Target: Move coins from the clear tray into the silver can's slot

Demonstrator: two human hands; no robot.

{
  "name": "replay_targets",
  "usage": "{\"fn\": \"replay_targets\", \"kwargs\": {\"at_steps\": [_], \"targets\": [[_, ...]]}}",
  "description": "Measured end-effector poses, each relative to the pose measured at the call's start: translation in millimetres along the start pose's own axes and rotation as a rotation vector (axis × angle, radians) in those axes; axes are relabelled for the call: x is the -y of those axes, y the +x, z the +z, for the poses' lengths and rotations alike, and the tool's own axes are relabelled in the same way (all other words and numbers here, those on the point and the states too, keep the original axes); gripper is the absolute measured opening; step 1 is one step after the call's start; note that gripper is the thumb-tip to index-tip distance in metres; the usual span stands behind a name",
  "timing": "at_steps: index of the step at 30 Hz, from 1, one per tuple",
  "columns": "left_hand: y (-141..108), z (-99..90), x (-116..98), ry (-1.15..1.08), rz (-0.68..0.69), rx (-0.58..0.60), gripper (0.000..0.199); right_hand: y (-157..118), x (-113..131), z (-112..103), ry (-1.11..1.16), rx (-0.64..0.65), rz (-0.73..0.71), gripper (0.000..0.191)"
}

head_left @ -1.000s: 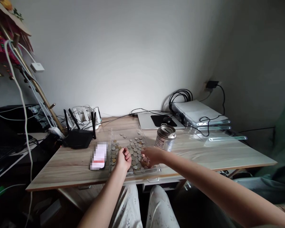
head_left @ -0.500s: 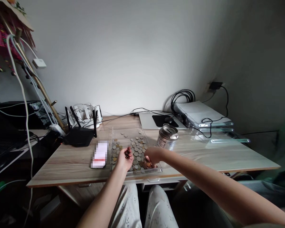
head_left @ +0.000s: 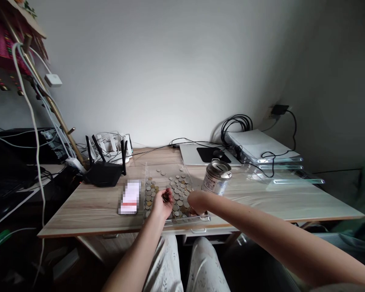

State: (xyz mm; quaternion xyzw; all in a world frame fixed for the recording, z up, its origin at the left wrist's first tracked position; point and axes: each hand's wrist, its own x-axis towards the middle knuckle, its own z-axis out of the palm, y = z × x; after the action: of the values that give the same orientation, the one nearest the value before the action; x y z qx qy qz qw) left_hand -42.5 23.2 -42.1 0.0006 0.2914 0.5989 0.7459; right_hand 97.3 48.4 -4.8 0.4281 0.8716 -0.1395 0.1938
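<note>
A clear plastic tray (head_left: pixel 197 218) lies at the front edge of the wooden desk (head_left: pixel 261 198), with several coins (head_left: pixel 179 190) spread over its bottom. My left hand (head_left: pixel 162 206) hovers over the tray's near left part, palm up and fingers curled around a small stack of coins. My right hand (head_left: pixel 197 202) reaches down into the tray's near right corner, fingertips on the coins there. A silver tin can (head_left: pixel 216 177) with a slot in its lid stands just right of the tray.
A phone (head_left: pixel 129 196) lies left of the tray, a black router (head_left: pixel 105 169) with antennas behind it. A laptop with mouse pad (head_left: pixel 207 155), stacked papers on clear trays (head_left: pixel 261 151) and cables sit at the back right. Cluttered shelves stand on the left.
My left hand has turned palm up and closed around some coins. My right hand has slid slightly toward the tray's near right corner. The view shifted a little rightward.
</note>
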Motion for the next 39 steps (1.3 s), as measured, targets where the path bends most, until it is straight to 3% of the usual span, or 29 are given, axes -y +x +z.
{"fn": "replay_targets", "kwargs": {"at_steps": [3,5,8,12,14,17,20,23,27,31,35,39], "targets": [[1.6,-0.4,0.2,0.004,-0.004,-0.013,0.010,0.4,-1.5,-4.0,-0.166,0.102,-0.010,0.021],[2.5,-0.3,0.9,-0.016,0.009,-0.057,0.010,-1.9,-4.9,-13.6,-0.127,0.071,-0.025,0.012],[1.6,1.1,2.4,-0.015,0.020,-0.093,0.011,-2.9,-8.7,-31.6,0.116,-0.103,-0.060,0.013],[-3.7,4.7,4.0,0.061,-0.090,0.026,0.012,4.2,-0.8,-46.5,0.410,-0.349,-0.145,0.022],[-5.6,5.9,3.8,0.061,-0.106,0.055,0.014,8.8,5.4,-48.3,0.414,-0.471,-0.135,0.022],[-5.3,5.0,1.9,0.017,0.033,-0.027,0.012,13.8,7.6,-43.9,0.321,-0.640,-0.013,0.024],[-3.7,1.9,-0.8,-0.010,0.176,-0.100,0.011,18.2,1.1,-28.9,0.237,-0.550,0.076,0.022],[-2.6,-1.4,-2.6,0.004,0.199,-0.082,0.011,24.4,-4.7,-7.8,0.216,-0.410,0.056,0.027],[-0.6,-4.3,-3.1,0.023,0.222,-0.039,0.010,32.2,-4.7,10.5,0.226,-0.403,0.038,0.028],[-0.3,-4.3,-3.9,-0.002,0.256,-0.099,0.014,32.4,-2.8,11.4,0.271,-0.386,0.006,0.021],[-3.8,-2.7,-6.0,-0.039,0.315,-0.121,0.009,31.7,0.7,8.2,0.417,-0.349,-0.124,0.029],[-5.4,-2.5,-6.7,-0.044,0.303,-0.114,0.009,37.2,6.1,6.6,0.381,-0.318,-0.161,0.032]]}}
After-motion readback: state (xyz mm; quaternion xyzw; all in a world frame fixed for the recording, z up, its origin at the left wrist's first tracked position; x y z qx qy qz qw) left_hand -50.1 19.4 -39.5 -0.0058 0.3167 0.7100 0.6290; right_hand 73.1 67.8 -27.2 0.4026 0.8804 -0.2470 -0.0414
